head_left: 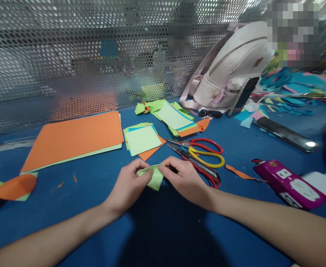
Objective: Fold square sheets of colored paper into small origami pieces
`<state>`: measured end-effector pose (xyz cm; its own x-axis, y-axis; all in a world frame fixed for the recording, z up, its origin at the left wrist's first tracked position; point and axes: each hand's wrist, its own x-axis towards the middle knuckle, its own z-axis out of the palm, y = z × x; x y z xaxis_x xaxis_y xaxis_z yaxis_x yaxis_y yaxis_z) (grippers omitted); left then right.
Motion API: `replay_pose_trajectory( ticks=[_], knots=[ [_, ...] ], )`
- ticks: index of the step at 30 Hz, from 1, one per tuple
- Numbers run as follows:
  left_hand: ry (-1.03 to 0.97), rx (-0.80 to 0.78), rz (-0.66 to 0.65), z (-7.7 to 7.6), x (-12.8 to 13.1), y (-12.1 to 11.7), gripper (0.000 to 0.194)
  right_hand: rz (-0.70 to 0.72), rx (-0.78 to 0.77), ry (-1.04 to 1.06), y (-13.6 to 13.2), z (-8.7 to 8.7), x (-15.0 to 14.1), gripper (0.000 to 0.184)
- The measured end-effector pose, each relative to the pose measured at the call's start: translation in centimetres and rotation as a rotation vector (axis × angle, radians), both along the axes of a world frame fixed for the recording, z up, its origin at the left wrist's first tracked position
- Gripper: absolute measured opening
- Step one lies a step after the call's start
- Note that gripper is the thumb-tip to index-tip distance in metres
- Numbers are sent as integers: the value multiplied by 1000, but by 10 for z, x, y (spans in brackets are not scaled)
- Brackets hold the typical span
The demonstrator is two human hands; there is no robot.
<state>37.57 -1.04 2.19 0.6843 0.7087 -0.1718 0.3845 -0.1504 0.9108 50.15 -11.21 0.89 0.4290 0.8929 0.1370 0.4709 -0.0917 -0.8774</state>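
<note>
Both my hands meet over the blue table, pinching a small folded piece of light green paper. My left hand grips its left side with fingers curled. My right hand holds the right side, thumb and fingers pressed on the paper. The paper rests low, at or just above the table top. Right behind my right hand lie two pairs of scissors, one red and one yellow.
A large orange sheet lies at the left, small green and orange squares and a second stack behind. A pink power strip, a metal ruler and a pale backpack stand right. A perforated metal screen closes the back.
</note>
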Motion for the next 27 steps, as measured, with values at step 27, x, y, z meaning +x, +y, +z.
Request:
replay_pose_trajectory(
  ticks=[27],
  knots=[
    [-63,-133,19,3,0,-2,8,-15,-17,37,-1,1,1,20]
  ],
)
